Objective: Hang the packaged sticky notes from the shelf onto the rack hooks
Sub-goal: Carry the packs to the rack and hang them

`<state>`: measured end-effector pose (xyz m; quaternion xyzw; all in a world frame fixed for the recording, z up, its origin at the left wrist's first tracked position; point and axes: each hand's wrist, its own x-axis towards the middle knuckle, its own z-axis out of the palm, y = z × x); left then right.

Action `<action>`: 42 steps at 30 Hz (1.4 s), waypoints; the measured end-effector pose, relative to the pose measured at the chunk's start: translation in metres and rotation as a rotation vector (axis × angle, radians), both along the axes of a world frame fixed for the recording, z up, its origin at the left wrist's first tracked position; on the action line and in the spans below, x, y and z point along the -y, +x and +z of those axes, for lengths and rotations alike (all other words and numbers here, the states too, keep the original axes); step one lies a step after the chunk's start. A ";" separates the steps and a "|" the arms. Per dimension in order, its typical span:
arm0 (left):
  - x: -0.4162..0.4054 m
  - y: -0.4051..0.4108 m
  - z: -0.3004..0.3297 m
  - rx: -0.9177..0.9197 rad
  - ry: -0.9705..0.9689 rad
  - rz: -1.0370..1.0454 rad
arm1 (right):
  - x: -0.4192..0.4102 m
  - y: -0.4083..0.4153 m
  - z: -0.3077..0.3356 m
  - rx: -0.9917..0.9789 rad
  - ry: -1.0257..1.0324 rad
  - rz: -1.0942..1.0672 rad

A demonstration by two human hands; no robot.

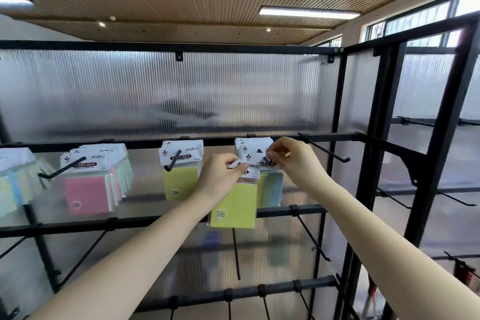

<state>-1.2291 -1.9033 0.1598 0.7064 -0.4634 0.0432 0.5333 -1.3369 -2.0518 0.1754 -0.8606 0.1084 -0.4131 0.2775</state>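
Observation:
My left hand (220,173) pinches the white header card of a yellow-green sticky note pack (235,206), which hangs below my fingers in front of the rack. My right hand (291,158) pinches the top of the packs on the hook (265,157) just right of it, where several packs (271,188) hang, the front one blue-green. Further left on the same black rail, a yellow pack (180,182) hangs on its own hook, and a bundle with a pink pack (87,193) in front hangs on another.
More pastel packs (15,184) hang at the far left edge. A bare hook (324,149) juts out right of my right hand. Lower rails (275,291) carry several bare hooks. The black frame post (374,138) stands to the right, a ribbed translucent panel behind.

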 end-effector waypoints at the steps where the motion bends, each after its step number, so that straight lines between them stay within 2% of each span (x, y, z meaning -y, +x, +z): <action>1: 0.003 0.001 -0.001 -0.004 0.000 0.017 | 0.002 0.003 0.001 -0.027 -0.071 -0.033; 4: 0.011 0.009 -0.007 -0.029 -0.002 0.106 | 0.005 0.011 0.005 -0.078 -0.206 -0.106; 9: 0.004 0.018 -0.025 -0.068 -0.035 0.179 | 0.005 0.018 0.003 -0.045 -0.310 -0.134; 12: -0.008 0.016 -0.030 -0.074 -0.040 0.189 | 0.005 0.019 0.003 -0.080 -0.302 -0.146; 14: -0.020 0.010 -0.030 -0.071 -0.116 0.161 | 0.003 0.017 0.008 -0.092 -0.279 -0.206; 16: -0.037 -0.001 -0.028 -0.045 -0.222 0.125 | -0.004 0.012 0.020 0.010 -0.174 -0.236; 18: -0.054 -0.009 -0.027 0.001 -0.307 0.101 | -0.019 0.004 0.038 0.168 -0.093 -0.173; 20: -0.071 -0.015 -0.023 0.017 -0.367 0.067 | -0.043 -0.001 0.055 0.237 -0.106 -0.038; 22: -0.083 -0.019 -0.015 0.000 -0.430 0.052 | -0.071 -0.002 0.063 0.171 -0.151 0.130; 25: -0.094 -0.019 0.000 -0.030 -0.504 0.057 | -0.106 0.007 0.056 -0.053 -0.158 0.332; 28: -0.103 -0.008 0.010 0.038 -0.417 0.138 | -0.124 0.023 0.040 -0.122 -0.076 0.405; 35: -0.129 0.032 0.019 0.064 -0.239 0.142 | -0.134 0.052 0.020 -0.047 0.105 0.409; 38: -0.133 0.042 0.014 0.030 -0.142 0.097 | -0.132 0.061 0.009 -0.067 0.079 0.349; 42: -0.130 0.049 0.010 0.042 -0.126 0.081 | -0.131 0.067 -0.003 -0.014 0.057 0.311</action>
